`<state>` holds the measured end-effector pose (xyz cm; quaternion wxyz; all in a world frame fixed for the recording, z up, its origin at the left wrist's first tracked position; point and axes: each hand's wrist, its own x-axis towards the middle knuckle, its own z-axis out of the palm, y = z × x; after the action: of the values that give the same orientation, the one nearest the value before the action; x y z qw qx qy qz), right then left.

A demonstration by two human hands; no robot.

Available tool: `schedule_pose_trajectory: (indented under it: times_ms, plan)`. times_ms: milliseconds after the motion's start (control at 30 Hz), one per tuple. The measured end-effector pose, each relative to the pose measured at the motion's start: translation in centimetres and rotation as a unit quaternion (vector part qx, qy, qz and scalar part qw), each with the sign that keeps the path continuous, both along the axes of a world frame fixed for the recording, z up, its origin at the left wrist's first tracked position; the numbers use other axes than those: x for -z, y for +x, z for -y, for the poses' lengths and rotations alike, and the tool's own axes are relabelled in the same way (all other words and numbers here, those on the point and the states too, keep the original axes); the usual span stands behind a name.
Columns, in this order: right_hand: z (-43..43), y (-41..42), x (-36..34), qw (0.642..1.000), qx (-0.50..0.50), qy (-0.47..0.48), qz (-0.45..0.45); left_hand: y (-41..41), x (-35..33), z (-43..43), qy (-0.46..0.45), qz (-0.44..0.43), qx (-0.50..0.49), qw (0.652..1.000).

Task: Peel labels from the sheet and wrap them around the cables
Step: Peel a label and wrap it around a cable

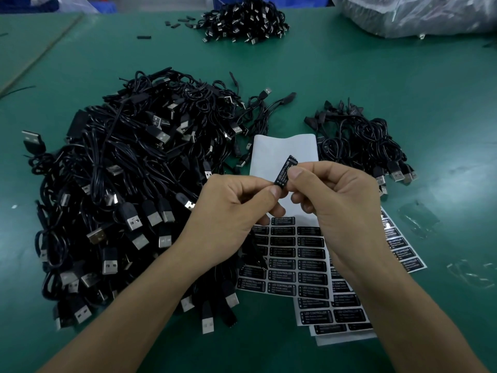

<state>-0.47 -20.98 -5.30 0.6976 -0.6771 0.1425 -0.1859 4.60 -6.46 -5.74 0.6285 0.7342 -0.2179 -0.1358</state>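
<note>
- Because the cable pile lies just beside the left wrist, the held cable, trailing below, could snag there and tug the wrap askew.
- Left hand: fingers curled, thumb and forefinger pinching the lower end of the labelled piece.
- Label: raised above the sheet, between both hands; a slipping pinch would likely crease it or set it crooked.
- Right hand: fingers curled, thumb pressing the label's upper side.
- Smaller pile: on the counter, well apart.
</note>
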Motion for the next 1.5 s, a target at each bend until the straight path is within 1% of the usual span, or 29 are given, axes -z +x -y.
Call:
schedule_pose_trajectory:
  times_ms: [1233, 1500]
  plan:
    - [-0.1, -0.09, -0.13, 1.0, 0.02, 0.007, -0.014, -0.03, 0.35, -0.18, -0.011, -0.001, 0.018, 1.0]
    - [-0.15, -0.13, -0.08, 1.0, 0.02, 0.006, -0.005, 0.12, 0.52, -0.27, -0.004, 0.005, 0.02, 1.0]
